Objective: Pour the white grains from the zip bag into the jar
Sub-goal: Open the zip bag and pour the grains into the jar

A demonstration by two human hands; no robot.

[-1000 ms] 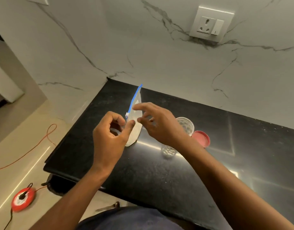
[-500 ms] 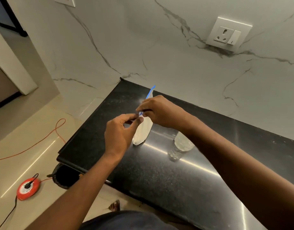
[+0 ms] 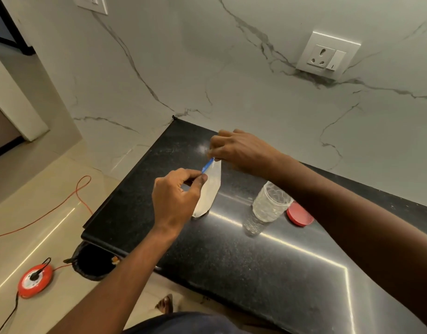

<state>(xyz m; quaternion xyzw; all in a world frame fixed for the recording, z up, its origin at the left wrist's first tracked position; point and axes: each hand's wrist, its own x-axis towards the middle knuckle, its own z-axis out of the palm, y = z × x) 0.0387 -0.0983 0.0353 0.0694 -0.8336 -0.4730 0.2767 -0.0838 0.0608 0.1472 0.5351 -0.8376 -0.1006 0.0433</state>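
The clear zip bag (image 3: 209, 191) with white grains in its lower part stands upright on the black counter (image 3: 231, 256), its blue zip strip at the top. My left hand (image 3: 176, 196) pinches the near end of the zip strip. My right hand (image 3: 239, 148) pinches the far end of the strip. The clear plastic jar (image 3: 268, 206) stands open to the right of the bag, partly behind my right forearm. Its red lid (image 3: 299, 215) lies flat on the counter just right of the jar.
A marble wall with a socket (image 3: 328, 55) rises behind the counter. The counter's left edge drops to the floor, where a black bin (image 3: 92, 261), an orange cable reel (image 3: 35, 280) and its red cord lie.
My right hand has moved along the zip strip toward its far end, while my left hand keeps the near end. The view has shifted, and the red lid shows again.
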